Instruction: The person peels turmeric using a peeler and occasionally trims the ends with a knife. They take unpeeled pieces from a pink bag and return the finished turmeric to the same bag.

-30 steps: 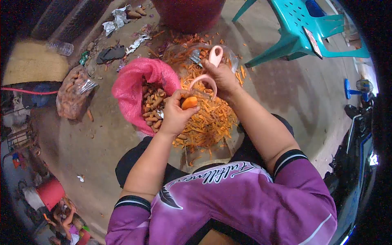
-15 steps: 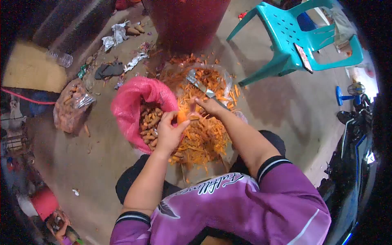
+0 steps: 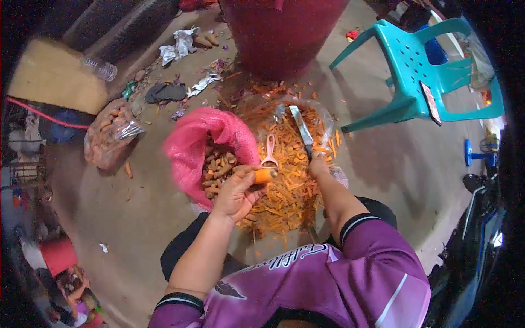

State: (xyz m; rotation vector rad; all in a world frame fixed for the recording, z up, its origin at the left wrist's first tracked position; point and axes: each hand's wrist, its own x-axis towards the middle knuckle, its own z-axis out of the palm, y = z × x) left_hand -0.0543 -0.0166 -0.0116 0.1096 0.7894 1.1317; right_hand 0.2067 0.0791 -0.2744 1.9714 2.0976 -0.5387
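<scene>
My left hand (image 3: 239, 191) is closed around a peeled orange root piece (image 3: 264, 175), held over the heap. In my right hand (image 3: 319, 164) is the dark handle of a knife (image 3: 302, 129), its broad blade pointing away from me. A pink peeler (image 3: 270, 150) lies on the pile of orange peelings (image 3: 284, 199), between the two hands. Beside my left hand, a pink woven sack (image 3: 179, 143) stands open, with brown unpeeled roots (image 3: 220, 168) inside.
A teal plastic chair (image 3: 404, 65) with a phone-like object (image 3: 430, 103) on it stands at right. A dark red barrel (image 3: 284, 38) is ahead. At left are a clear bag of roots (image 3: 112, 136), a dark slipper (image 3: 165, 93) and a tan board (image 3: 54, 76).
The peeler is out of my right hand and lies on the pile. My right hand has moved right and taken the knife's handle. The view has shifted slightly.
</scene>
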